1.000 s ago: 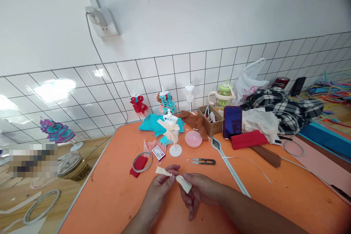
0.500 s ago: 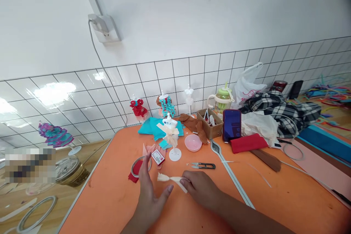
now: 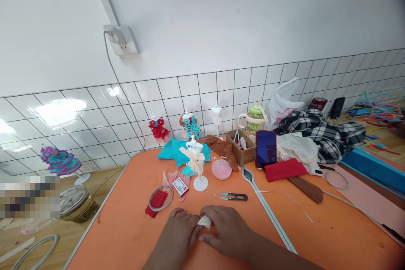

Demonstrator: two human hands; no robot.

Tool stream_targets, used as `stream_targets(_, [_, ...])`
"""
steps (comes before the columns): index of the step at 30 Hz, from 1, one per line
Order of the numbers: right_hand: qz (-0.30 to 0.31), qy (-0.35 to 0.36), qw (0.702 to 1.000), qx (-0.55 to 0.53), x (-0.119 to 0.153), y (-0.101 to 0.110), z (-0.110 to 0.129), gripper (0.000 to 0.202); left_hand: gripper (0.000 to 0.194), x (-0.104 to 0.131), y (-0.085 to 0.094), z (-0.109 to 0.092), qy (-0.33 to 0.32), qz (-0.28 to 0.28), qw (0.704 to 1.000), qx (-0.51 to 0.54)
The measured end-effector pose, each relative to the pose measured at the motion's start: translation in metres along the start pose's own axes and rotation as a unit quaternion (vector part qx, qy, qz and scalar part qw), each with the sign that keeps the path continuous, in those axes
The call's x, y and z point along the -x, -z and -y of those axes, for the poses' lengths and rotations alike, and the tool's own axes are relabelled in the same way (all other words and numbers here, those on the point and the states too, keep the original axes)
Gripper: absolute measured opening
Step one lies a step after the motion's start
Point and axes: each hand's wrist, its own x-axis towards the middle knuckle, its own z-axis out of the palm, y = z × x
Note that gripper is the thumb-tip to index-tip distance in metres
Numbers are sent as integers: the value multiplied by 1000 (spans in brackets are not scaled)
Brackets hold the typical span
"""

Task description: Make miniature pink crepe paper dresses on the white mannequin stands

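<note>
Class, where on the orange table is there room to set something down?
Left: the orange table between its left edge and the ring. Front right: between the thin cable and the grey strip's near end. Crowded: the back (dress forms, pink bowl, box, phone), the front middle (left hand, right hand).

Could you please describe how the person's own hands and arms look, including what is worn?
The left hand and right hand are bare: no glove, ring or watch shows. No sleeve covers the visible part of the right forearm.
</note>
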Motion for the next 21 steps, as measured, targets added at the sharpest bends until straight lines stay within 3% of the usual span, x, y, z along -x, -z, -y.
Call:
stream_targets(3, [-41, -25, 993, -108, -3, -1, 0, 27, 34, 2, -1, -2, 8, 14, 999, 45])
stream_targets(6, [-65, -2, 984, -168, -3, 2, 0, 10, 33, 2, -1, -5, 30, 29, 992, 119])
stream_targets(11, [-11, 43, 972, -229, -1, 9, 0, 23, 36, 2, 0, -6, 63, 49, 964, 255])
stream_targets(16, [-33, -18, 944, -329, -4, 3, -1, 15, 41, 7, 4, -4, 54, 55, 934, 349])
stream_targets(21, [-36, -79, 912, -400, -8, 1, -1, 10, 41, 4, 1, -5, 85, 43, 917, 387])
